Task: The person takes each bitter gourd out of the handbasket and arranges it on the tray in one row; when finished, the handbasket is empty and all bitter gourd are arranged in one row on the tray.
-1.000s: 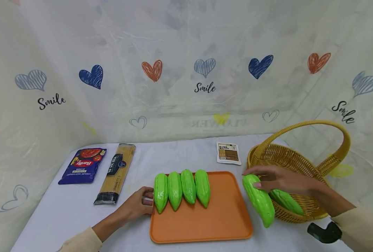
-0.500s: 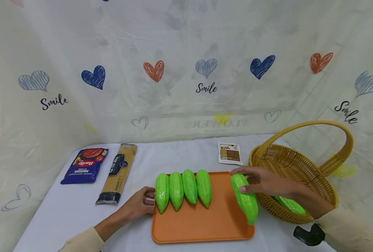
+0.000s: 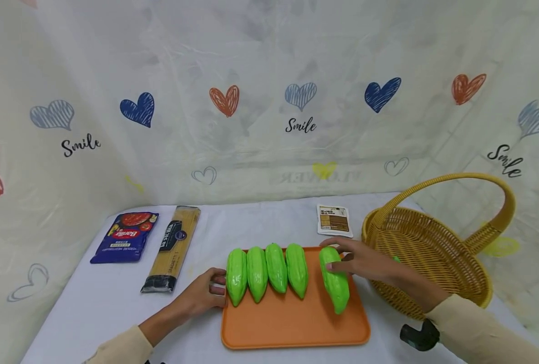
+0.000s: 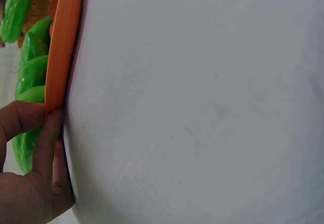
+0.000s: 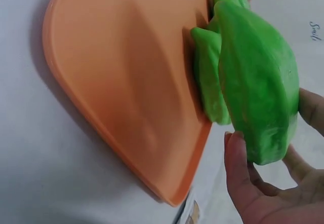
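My right hand (image 3: 362, 260) grips a bright green, ridged bitter melon (image 3: 335, 285) by its far end, holding it above the right part of an orange tray (image 3: 292, 326). In the right wrist view the held bitter melon (image 5: 258, 82) hangs over the tray (image 5: 126, 77), which carries its shadow. Several like bitter melons (image 3: 257, 275) lie side by side along the tray's back left. My left hand (image 3: 203, 293) pinches the tray's left edge. In the left wrist view its thumb and fingers meet at the orange rim (image 4: 63, 46).
A wicker basket (image 3: 428, 247) with a tall handle stands right of the tray; my right forearm hides most of its contents. Behind the tray lies a small white-and-brown packet (image 3: 334, 221). A spaghetti pack (image 3: 171, 247) and a blue Barilla pouch (image 3: 125, 237) lie at the left.
My right hand has carried the bitter melon left, from beside the basket to over the tray, and the melon hangs more upright in view. My left hand stays at the tray edge.
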Motion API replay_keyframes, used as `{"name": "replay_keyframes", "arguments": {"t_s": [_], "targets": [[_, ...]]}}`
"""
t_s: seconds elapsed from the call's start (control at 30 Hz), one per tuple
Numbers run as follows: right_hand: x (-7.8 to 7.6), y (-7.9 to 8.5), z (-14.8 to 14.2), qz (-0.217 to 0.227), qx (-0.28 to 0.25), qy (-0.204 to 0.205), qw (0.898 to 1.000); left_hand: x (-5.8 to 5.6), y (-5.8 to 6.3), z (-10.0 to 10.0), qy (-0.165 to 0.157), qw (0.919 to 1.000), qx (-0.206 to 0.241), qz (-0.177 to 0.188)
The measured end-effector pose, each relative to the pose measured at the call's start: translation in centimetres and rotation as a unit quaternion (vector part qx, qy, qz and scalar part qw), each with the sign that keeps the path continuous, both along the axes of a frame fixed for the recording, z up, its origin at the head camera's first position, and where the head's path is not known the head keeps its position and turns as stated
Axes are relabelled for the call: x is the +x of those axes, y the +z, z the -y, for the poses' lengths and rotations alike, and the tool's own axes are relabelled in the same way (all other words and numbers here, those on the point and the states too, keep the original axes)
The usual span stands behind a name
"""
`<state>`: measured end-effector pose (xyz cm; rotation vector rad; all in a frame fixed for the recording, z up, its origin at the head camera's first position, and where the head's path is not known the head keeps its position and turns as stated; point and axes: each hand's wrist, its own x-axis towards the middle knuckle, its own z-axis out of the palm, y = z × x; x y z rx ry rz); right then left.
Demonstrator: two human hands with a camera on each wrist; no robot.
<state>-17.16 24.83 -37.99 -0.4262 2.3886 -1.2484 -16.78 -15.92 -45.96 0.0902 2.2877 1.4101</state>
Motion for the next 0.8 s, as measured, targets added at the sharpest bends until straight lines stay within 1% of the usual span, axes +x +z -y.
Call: {"name": "replay_keyframes", "arguments": {"t_s": [0.17, 0.33, 0.47, 0.7, 0.8], "targets": [[-0.2, -0.8, 0.8, -0.007, 0.020, -0.026, 0.999, 0.0, 0.0, -0.1, 0.001, 1.0000, 0.002, 0.001], [-0.7, -1.5, 1.5, -0.014, 0.030, -0.042, 0.999, 0.0, -0.1, 0.0, 0.000, 1.0000, 0.005, 0.000], [-1.0, -1.8, 2.0, -0.011, 0.042, -0.055, 0.998, 0.0, -0.2, 0.0, 0.001, 1.0000, 0.004, -0.001], [-1.4, -2.3, 3.0, 0.004, 0.058, -0.093, 0.994, 0.0, 0.0, 0.0, 0.002, 1.0000, -0.001, -0.003], [-1.7, -2.6, 3.2, 0.009, 0.060, -0.097, 0.993, 0.1, 0.0, 0.0, 0.003, 1.0000, 0.000, -0.002]]}}
